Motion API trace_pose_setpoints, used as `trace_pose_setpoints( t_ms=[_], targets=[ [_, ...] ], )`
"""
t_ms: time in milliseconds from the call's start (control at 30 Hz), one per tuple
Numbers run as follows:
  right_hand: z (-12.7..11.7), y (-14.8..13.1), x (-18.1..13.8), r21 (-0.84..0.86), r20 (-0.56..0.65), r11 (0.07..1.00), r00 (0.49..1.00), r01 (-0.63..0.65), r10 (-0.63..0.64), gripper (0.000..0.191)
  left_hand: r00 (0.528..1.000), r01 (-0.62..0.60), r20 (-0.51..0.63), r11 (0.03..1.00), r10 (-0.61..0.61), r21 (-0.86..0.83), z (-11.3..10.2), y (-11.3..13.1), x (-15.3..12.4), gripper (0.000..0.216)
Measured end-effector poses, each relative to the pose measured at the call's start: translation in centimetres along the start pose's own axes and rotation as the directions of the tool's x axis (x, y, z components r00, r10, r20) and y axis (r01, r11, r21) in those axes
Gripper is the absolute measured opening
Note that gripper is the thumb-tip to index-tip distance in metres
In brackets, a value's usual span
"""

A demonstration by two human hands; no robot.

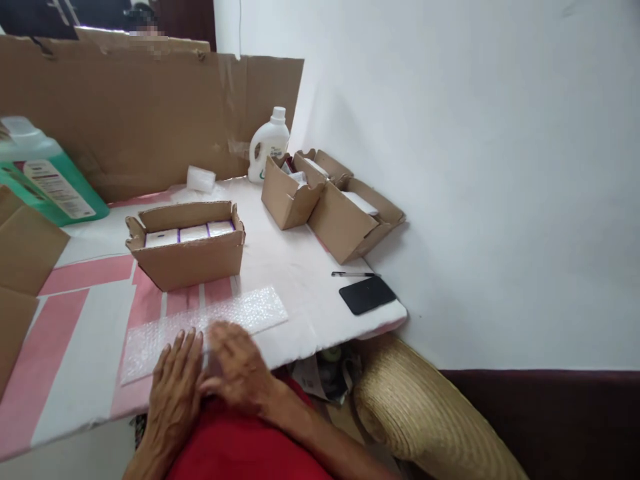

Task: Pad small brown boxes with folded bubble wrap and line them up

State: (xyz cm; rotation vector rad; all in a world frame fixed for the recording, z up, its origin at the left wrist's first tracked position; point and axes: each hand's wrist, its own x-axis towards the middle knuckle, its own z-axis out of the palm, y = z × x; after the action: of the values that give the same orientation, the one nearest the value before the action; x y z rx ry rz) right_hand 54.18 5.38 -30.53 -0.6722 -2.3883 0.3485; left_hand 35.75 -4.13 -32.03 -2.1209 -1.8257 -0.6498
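"Where's the bubble wrap [243, 311]?"
"Along the bench's [310, 310] near edge, before the open carton [193, 267]."
"And the left hand [176, 373]?"
"Fingers straight and together, laid over the wrap."
"The right hand [239, 367]?"
"Just beside it, blurred; I can't tell whether its fingers grip."
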Motion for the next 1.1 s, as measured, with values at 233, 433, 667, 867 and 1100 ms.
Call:
trace_pose_setpoints(
  t_ms=[233, 433, 667, 867, 1100],
  targets=[
    [1.8, -1.4, 1.6, 0.006, 0.261, 1.000, 0.965, -0.005, 0.004, 0.092, 0.997, -0.033, 0.073, 0.998, 0.029, 0.056, 2.0, -0.1, 0.1, 0.077],
    [0.1, 5.2, -0.7, -0.188, 0.203, 0.941, 0.926, -0.281, 0.317, 0.087, 0.988, 0.104, 0.106, 0.994, -0.108, 0.042, 1.6, 0.5, 0.5, 0.075],
    [-2.9, 9.8, -2.6, -0.314, 0.101, 0.812, 0.833, -0.492, 0.544, 0.080, 0.989, 0.099, 0.104, 0.995, -0.102, 0.030, 1.6, 0.3, 0.6, 0.076],
    [-1.7, 10.2, -3.3, -0.309, 0.041, 0.834, 0.869, -0.458, 0.493, 0.079, 0.977, 0.150, 0.138, 0.983, -0.163, 0.103, -0.7, -3.7, -1.1, 0.070],
    [-1.2, 10.6, -3.7, -0.328, 0.010, 0.841, 0.889, -0.429, 0.458, 0.074, 0.905, 0.371, 0.144, 0.908, -0.400, 0.193, -3.4, -9.9, -5.3, 0.073]
  ],
)
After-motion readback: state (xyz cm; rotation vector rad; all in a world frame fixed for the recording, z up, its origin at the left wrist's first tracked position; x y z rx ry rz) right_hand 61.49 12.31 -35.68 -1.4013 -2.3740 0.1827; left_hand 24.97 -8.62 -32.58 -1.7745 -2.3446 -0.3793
